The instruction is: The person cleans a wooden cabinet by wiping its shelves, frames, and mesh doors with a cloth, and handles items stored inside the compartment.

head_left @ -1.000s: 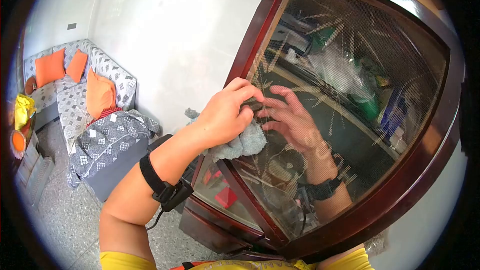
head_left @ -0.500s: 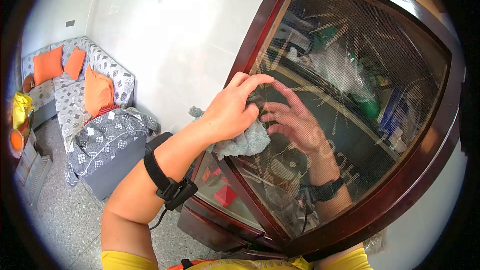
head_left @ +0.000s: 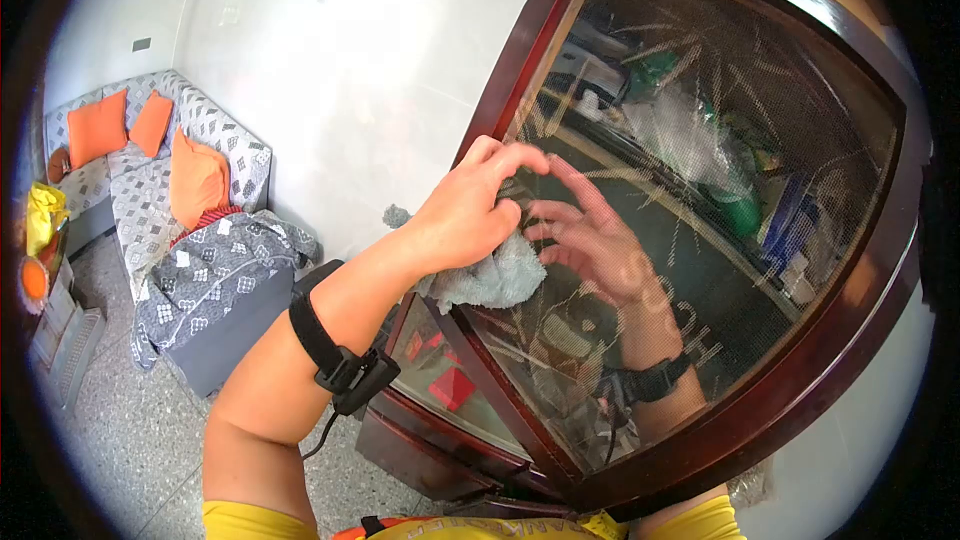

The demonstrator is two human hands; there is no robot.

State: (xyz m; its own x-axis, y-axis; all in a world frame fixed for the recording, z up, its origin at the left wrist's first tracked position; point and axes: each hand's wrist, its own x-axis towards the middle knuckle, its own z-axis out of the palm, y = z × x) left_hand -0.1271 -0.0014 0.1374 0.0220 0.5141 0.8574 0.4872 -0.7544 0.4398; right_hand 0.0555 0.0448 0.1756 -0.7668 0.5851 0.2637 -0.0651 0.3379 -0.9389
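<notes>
My left hand (head_left: 470, 205) is closed on a grey cloth (head_left: 490, 275), pressing it to the left side of the patterned pane (head_left: 650, 180) of a dark red wooden cabinet door (head_left: 510, 90). Its index finger is bent with the tip at the pane; the other fingers are mostly hidden. Through the pane shows my right hand (head_left: 600, 250), on the far side, fingers apart and their tips near the cloth. I cannot tell whether it touches the pane. A black strap (head_left: 345, 370) with a small box sits on my left forearm.
Plastic bags and a green item (head_left: 740, 210) show through the pane. Below, a cabinet drawer (head_left: 420, 450) and a glazed section with red things (head_left: 450, 387) stand close. A patterned sofa (head_left: 130, 180) with orange cushions (head_left: 98, 130) and a draped box (head_left: 220, 330) are on the left.
My left index finger is bent more than before, and the cloth has shifted slightly up and to the right. My right hand has hardly moved.
</notes>
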